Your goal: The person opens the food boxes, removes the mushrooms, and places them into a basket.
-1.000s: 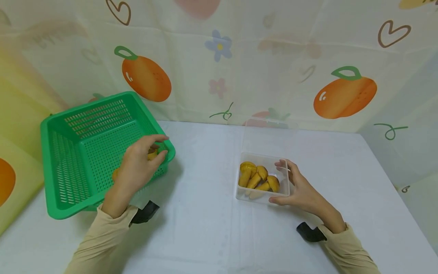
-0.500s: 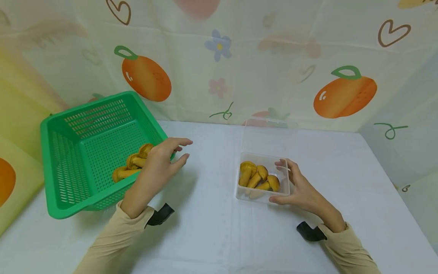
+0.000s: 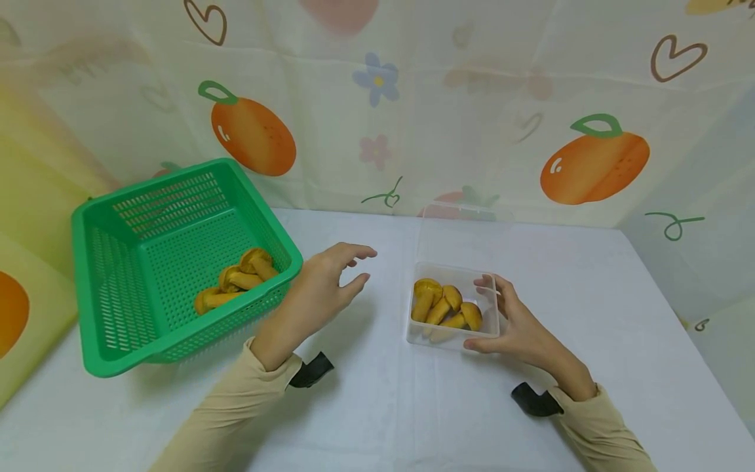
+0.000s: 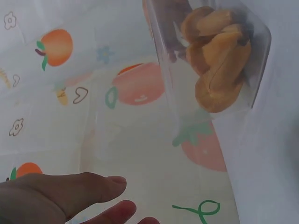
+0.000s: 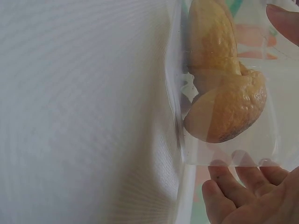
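Observation:
In the head view a clear plastic box stands on the table with three yellow-brown mushrooms in it. My right hand holds the box by its right end, thumb at the front and fingers at the far side. Between basket and box hovers my left hand, thumb and fingers apart, holding nothing. Three similar mushrooms lie along the near right side of the green basket. The left wrist view shows the left hand apart from the box.
A see-through lid rises behind the box and is hard to make out. White cloth covers the table. Behind it hangs a curtain printed with fruit and hearts. A black strap sits at the right wrist.
My left hand has moved right, from over the basket's near right corner to beside the basket, leaving the mushrooms there in view. The right hand and the box have stayed in place.

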The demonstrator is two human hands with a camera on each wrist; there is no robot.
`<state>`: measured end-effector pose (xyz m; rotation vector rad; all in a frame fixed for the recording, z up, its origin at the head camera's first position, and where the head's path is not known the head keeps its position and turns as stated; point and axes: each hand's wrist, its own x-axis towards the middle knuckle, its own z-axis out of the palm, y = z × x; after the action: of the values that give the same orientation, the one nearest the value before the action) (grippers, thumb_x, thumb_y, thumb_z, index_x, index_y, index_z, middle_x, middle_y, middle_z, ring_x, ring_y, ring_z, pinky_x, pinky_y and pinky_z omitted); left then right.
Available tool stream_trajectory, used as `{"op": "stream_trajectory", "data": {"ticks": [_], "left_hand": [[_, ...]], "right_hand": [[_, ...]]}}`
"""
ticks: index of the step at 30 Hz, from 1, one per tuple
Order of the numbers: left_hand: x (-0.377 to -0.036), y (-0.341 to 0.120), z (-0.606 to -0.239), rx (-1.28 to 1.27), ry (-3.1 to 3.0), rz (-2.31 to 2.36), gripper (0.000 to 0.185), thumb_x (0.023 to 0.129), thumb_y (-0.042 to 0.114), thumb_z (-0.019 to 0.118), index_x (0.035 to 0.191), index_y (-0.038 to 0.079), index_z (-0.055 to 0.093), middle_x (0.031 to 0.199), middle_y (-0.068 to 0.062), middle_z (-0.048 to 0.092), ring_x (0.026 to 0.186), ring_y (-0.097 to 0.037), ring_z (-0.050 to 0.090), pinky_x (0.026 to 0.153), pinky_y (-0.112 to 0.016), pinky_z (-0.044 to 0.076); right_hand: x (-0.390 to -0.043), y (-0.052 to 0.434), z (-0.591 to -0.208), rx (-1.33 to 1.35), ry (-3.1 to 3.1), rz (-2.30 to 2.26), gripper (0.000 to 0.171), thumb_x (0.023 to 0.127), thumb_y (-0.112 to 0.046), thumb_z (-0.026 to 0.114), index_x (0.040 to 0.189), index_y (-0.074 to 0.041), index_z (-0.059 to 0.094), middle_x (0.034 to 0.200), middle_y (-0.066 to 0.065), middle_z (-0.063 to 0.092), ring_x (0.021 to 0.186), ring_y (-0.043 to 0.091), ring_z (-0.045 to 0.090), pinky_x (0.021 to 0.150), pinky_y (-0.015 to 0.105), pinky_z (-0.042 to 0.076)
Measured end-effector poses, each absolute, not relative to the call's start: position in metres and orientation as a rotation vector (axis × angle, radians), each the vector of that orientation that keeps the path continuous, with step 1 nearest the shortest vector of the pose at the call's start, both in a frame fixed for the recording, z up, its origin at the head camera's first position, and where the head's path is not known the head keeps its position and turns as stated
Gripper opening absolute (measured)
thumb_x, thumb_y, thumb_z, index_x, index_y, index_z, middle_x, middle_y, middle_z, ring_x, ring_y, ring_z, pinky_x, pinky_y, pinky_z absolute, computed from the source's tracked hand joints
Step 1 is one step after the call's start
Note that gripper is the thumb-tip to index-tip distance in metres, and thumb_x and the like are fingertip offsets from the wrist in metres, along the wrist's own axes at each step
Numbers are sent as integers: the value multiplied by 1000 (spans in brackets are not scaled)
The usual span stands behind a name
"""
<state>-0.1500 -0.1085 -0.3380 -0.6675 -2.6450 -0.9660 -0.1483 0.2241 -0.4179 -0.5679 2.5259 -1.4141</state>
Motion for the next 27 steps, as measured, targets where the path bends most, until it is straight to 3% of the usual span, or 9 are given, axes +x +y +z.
{"op": "stream_trajectory", "data": {"ticks": [15, 21, 27], "left_hand": [[-154, -64, -347, -783, -2742, -1009, 33, 91, 6, 70, 123, 11, 67, 122, -2, 69, 103, -24, 68, 87, -34, 57], [-157, -50, -350, -840, -2806, -989, 34, 90, 7, 70, 124, 10, 66, 123, -4, 69, 101, -24, 68, 87, -34, 57], [-162, -42, -352, -900, -2830, -1002, 32, 92, 7, 68, 123, 7, 66, 123, -8, 69, 110, -26, 66, 94, -39, 54]], "right_hand": [[-148, 226, -420, -561, 2552, -1404, 108, 72, -20, 89, 150, -4, 16, 155, 17, 30, 147, 44, 25, 115, 68, 19], [-147, 226, -421, -558, 2546, -1407, 109, 73, -21, 89, 151, -5, 14, 155, 16, 29, 146, 47, 26, 113, 70, 21], [-147, 226, -420, -590, 2548, -1411, 107, 75, -21, 88, 151, -5, 15, 154, 17, 30, 146, 43, 27, 115, 68, 20]]}}
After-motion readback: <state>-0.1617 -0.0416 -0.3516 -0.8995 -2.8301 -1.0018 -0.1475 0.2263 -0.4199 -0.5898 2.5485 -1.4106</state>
